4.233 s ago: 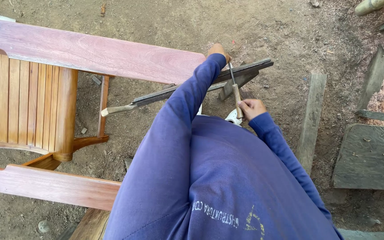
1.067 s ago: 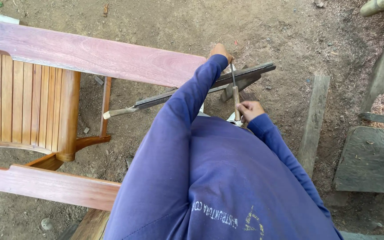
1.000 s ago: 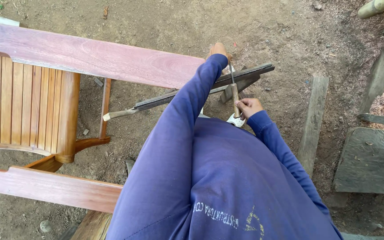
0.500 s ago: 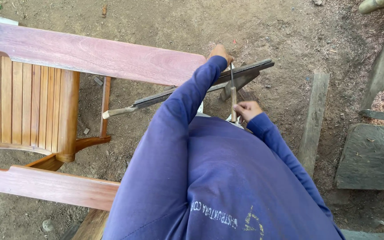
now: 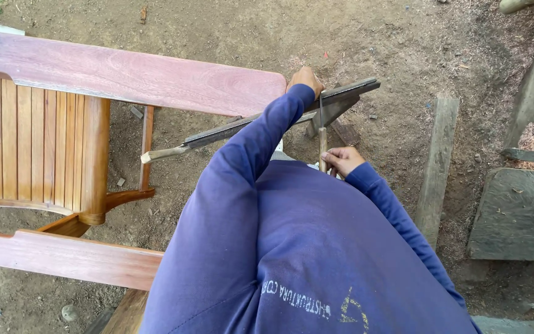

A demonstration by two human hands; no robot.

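Bare dirt ground lies below a reddish wooden chair arm (image 5: 125, 74). The right hand (image 5: 342, 161) grips a slim wooden-handled file (image 5: 322, 133) crossing the long dark saw blade (image 5: 267, 119); the left hand (image 5: 305, 78) clasps that blade just beyond.

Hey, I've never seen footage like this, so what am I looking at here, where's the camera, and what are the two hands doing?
There is one picture, from a camera worn on a person's head, looking down past their blue shirt at dirt ground. The left hand rests at the end of a reddish wooden chair arm, over a long dark saw blade with a pale handle. The right hand grips the wooden handle of a thin file that reaches up to the blade. Weathered planks lie on the ground at right.
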